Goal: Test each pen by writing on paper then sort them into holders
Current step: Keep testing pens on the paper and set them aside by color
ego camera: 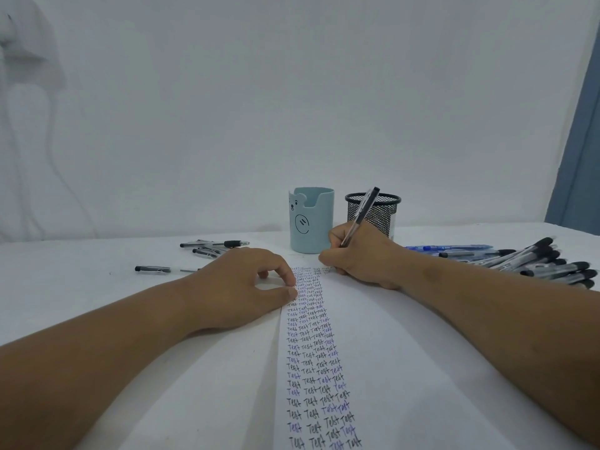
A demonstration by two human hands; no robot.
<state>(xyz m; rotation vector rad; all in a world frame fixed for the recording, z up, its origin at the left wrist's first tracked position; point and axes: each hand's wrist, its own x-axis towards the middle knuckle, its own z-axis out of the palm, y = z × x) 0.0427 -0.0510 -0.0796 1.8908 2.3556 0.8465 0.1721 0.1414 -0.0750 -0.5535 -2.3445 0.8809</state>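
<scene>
Plainly, the word "Test" repeats down the paper (373, 352) in 4 tight columns, most of it in black ink and some in blue or purple, running from the near edge up to the far end of the sheet. No brand can be read on any pen. The right hand (360, 254) grips a pen (361, 219) with a clear barrel and dark cap end, its fingers curled round the lower barrel; the tip is hidden behind the fingers at the top of the written columns, and the barrel leans up and away, crossing in front of the black mesh holder (376, 211). The left hand (242, 285) rests on the left edge of the paper, fingers loosely bent, fingertips touching the sheet beside the writing and holding nothing. Just beyond the hands stands a pale blue holder (311, 220) printed with a bear face and a notch in its rim, with the mesh holder just to its right. A heap of black-capped pens (539, 263) lies on the white counter (81, 287) at the right, with a blue pen (448, 247) at its far edge. A few loose pens (211, 246) lie scattered to the left, well apart from the heap.
</scene>
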